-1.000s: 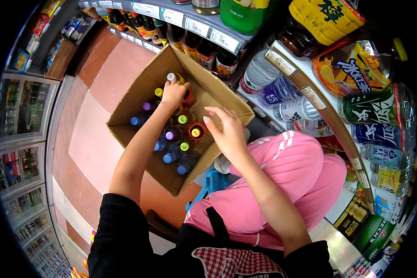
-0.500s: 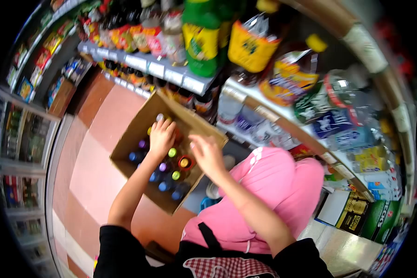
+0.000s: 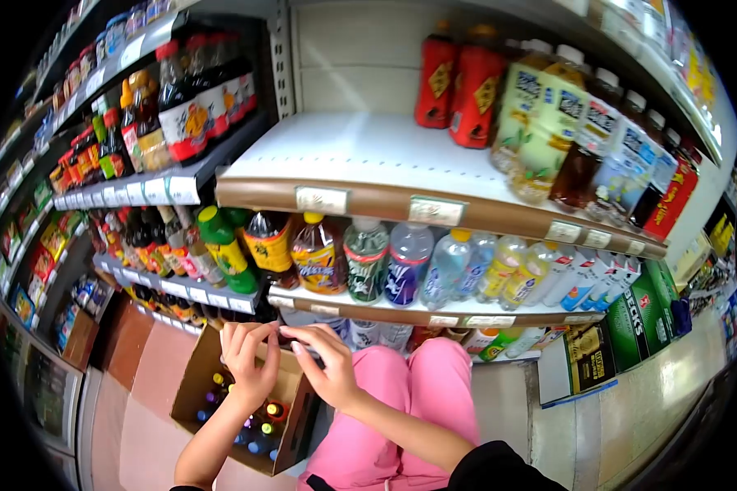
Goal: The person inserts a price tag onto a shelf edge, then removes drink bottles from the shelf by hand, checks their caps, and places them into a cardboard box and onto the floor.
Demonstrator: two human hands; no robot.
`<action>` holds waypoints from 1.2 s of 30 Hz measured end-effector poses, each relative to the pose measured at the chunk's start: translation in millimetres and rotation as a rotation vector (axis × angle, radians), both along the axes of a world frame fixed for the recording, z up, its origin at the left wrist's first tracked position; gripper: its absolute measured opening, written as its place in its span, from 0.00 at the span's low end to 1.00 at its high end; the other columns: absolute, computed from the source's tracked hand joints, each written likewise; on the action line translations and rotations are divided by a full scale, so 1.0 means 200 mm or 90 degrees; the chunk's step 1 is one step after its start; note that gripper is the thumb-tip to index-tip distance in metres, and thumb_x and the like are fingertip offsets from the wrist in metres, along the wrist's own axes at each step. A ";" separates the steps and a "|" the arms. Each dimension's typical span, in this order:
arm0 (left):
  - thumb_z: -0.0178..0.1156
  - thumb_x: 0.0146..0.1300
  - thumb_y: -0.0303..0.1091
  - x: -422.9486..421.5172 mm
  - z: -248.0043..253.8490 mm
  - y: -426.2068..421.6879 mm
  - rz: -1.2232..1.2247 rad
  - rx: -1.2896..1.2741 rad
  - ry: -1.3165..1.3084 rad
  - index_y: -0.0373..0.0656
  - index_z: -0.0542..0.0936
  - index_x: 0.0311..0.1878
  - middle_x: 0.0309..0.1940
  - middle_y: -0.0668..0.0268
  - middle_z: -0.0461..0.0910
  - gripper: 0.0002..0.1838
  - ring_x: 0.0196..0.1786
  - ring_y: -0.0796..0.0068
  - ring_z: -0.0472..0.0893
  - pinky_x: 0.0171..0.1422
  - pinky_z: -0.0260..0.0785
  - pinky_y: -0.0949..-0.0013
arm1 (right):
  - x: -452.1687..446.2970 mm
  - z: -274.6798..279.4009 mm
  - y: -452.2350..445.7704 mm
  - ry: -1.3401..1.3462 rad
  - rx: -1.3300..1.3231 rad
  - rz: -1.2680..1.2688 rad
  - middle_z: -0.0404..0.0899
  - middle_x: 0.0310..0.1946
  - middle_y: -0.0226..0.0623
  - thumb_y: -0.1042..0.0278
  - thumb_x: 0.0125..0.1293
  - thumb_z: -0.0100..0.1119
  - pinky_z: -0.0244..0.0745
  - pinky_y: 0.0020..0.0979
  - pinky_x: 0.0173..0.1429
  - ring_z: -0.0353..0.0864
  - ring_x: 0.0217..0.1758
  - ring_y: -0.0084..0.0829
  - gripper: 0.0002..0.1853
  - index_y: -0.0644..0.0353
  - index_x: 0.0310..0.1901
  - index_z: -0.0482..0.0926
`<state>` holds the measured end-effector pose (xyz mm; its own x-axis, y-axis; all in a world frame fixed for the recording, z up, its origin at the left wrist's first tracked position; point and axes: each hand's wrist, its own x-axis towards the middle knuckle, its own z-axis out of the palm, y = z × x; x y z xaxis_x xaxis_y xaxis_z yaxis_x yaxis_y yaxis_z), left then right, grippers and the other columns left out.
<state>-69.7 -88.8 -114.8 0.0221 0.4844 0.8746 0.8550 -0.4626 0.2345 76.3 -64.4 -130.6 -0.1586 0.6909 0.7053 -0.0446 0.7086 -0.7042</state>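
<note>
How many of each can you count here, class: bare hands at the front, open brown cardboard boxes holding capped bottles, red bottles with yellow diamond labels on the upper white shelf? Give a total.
Bare hands, left hand and right hand: 2
Open brown cardboard box holding capped bottles: 1
Red bottles with yellow diamond labels: 2
Total: 5

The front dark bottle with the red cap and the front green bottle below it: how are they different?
The dark bottle has a red cap; the green bottle has a green one. The dark bottle's label is mainly white and red, while the green bottle's is yellow. The dark bottle is on a higher grey shelf, the green bottle on a lower one. Both have their caps on.
</note>
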 end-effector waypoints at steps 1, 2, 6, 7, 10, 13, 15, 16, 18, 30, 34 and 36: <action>0.64 0.47 0.18 0.05 0.08 0.01 -0.018 0.009 0.012 0.41 0.82 0.41 0.30 0.65 0.79 0.15 0.34 0.64 0.73 0.40 0.60 0.64 | 0.08 0.07 -0.01 0.002 -0.010 -0.010 0.84 0.45 0.41 0.77 0.65 0.57 0.74 0.35 0.54 0.82 0.47 0.38 0.12 0.65 0.49 0.82; 0.64 0.47 0.18 0.10 0.17 0.02 -0.035 0.020 0.025 0.41 0.82 0.41 0.30 0.65 0.79 0.16 0.34 0.64 0.73 0.40 0.60 0.64 | 0.15 0.13 -0.01 0.003 0.007 -0.039 0.84 0.45 0.40 0.77 0.65 0.57 0.73 0.34 0.55 0.82 0.47 0.36 0.12 0.65 0.49 0.82; 0.65 0.45 0.19 0.29 0.49 0.17 -0.095 0.129 0.066 0.43 0.82 0.43 0.33 0.64 0.79 0.18 0.35 0.63 0.73 0.41 0.60 0.63 | 0.41 0.32 -0.02 0.076 0.037 -0.097 0.84 0.44 0.39 0.78 0.65 0.57 0.75 0.29 0.49 0.81 0.43 0.31 0.12 0.64 0.49 0.82; 0.65 0.46 0.20 0.34 0.56 0.22 -0.104 0.132 0.076 0.43 0.82 0.43 0.34 0.64 0.79 0.18 0.36 0.63 0.73 0.41 0.60 0.62 | 0.46 0.37 -0.04 0.097 0.023 -0.102 0.84 0.44 0.39 0.78 0.65 0.56 0.75 0.29 0.49 0.81 0.43 0.31 0.12 0.64 0.49 0.82; 0.64 0.50 0.24 0.49 0.79 0.37 -0.112 0.123 0.105 0.42 0.81 0.44 0.36 0.65 0.78 0.15 0.40 0.61 0.73 0.44 0.60 0.61 | 0.61 0.48 -0.05 0.123 0.016 -0.100 0.82 0.46 0.44 0.77 0.67 0.53 0.74 0.28 0.55 0.82 0.50 0.30 0.12 0.68 0.51 0.79; 0.63 0.54 0.27 0.61 0.94 0.58 -0.124 0.089 0.090 0.43 0.79 0.46 0.38 0.65 0.78 0.14 0.43 0.60 0.73 0.47 0.63 0.61 | 0.71 0.56 -0.04 0.142 0.041 -0.133 0.83 0.45 0.44 0.78 0.65 0.54 0.74 0.29 0.54 0.81 0.48 0.32 0.13 0.68 0.50 0.80; 0.63 0.54 0.28 0.68 1.03 0.73 -0.151 0.057 0.049 0.43 0.78 0.45 0.39 0.63 0.78 0.14 0.44 0.57 0.74 0.50 0.64 0.60 | 0.76 0.63 -0.04 0.169 0.046 -0.152 0.85 0.45 0.41 0.79 0.62 0.56 0.74 0.30 0.52 0.80 0.43 0.33 0.13 0.65 0.48 0.82; 0.63 0.54 0.29 0.71 1.07 0.81 -0.158 0.046 0.034 0.43 0.78 0.45 0.39 0.62 0.79 0.14 0.45 0.56 0.74 0.51 0.65 0.59 | 0.78 0.66 -0.04 0.163 0.051 -0.153 0.85 0.45 0.41 0.80 0.62 0.57 0.74 0.30 0.52 0.80 0.43 0.32 0.13 0.65 0.48 0.82; 0.63 0.54 0.31 0.74 1.14 1.00 -0.149 0.019 -0.004 0.41 0.78 0.46 0.40 0.60 0.80 0.15 0.46 0.54 0.75 0.52 0.66 0.57 | 0.83 0.70 -0.03 0.153 0.063 -0.158 0.85 0.45 0.41 0.80 0.61 0.57 0.73 0.30 0.52 0.80 0.43 0.32 0.13 0.65 0.48 0.82; 0.66 0.59 0.43 0.90 1.47 2.04 -0.306 0.106 -0.128 0.39 0.78 0.55 0.53 0.54 0.79 0.24 0.58 0.53 0.76 0.60 0.69 0.55 | 0.97 0.70 -0.03 0.114 -0.009 -0.146 0.82 0.47 0.39 0.75 0.66 0.57 0.72 0.25 0.53 0.80 0.46 0.26 0.13 0.64 0.51 0.81; 0.66 0.62 0.43 0.92 1.48 2.36 -0.250 0.202 -0.019 0.43 0.72 0.65 0.62 0.55 0.73 0.30 0.65 0.54 0.71 0.66 0.65 0.55 | 0.96 0.66 -0.02 0.119 -0.026 -0.128 0.82 0.47 0.39 0.75 0.67 0.56 0.72 0.25 0.53 0.80 0.47 0.25 0.12 0.67 0.51 0.80; 0.64 0.63 0.43 0.93 1.48 2.43 -0.265 0.161 -0.012 0.44 0.69 0.67 0.64 0.55 0.71 0.31 0.67 0.55 0.69 0.68 0.64 0.56 | 0.98 0.65 -0.01 0.113 -0.031 -0.122 0.82 0.47 0.39 0.75 0.67 0.56 0.72 0.25 0.53 0.80 0.47 0.26 0.13 0.67 0.51 0.79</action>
<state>116.9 397.3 181.9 0.1511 0.2102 0.9659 0.5822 -0.8086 0.0849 271.4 -65.8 -0.3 0.1012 0.7307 0.6751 -0.0392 0.6810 -0.7312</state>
